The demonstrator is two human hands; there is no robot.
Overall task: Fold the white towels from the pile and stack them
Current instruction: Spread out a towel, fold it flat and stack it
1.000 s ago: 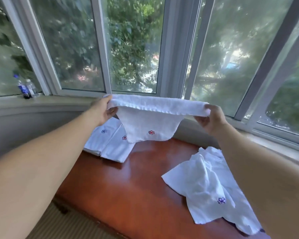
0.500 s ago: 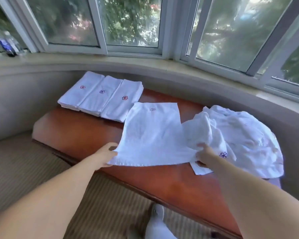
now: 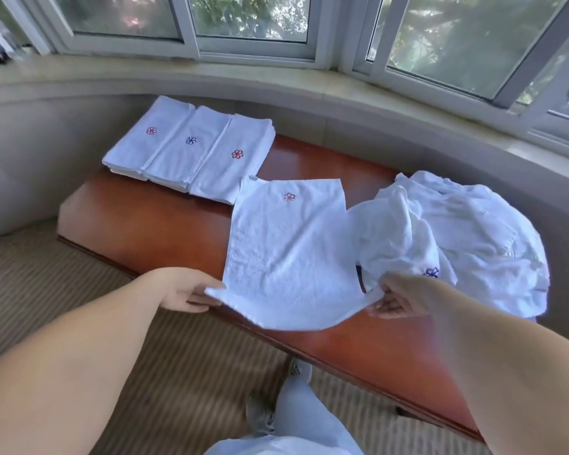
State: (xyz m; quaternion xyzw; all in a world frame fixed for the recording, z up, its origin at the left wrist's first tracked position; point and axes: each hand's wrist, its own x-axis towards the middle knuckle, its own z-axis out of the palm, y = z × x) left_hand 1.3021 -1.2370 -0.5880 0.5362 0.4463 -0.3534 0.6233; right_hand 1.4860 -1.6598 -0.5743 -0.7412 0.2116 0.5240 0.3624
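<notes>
Holding: both hands are pinching the near corners of the spread towel (image 3: 289,254), lifting its near edge just off the table (image 3: 151,224).
Left hand: the left hand (image 3: 188,290) is reaching in from the lower left, thumb on top and fingers under the left corner.
Right hand: the right hand (image 3: 396,295) is gripping the right corner beside the unfolded pile (image 3: 467,241).
Towel: its far half is lying flat on the wood, red flower mark at the far end.
Folded towels (image 3: 191,149): three are lying side by side at the table's far left.
Room: the table is sitting beneath a curved sill (image 3: 309,83) and windows (image 3: 250,14); striped carpet (image 3: 184,372) is covering the floor.
Change: half a second ago the near edge was lying lower; now it is rising.
</notes>
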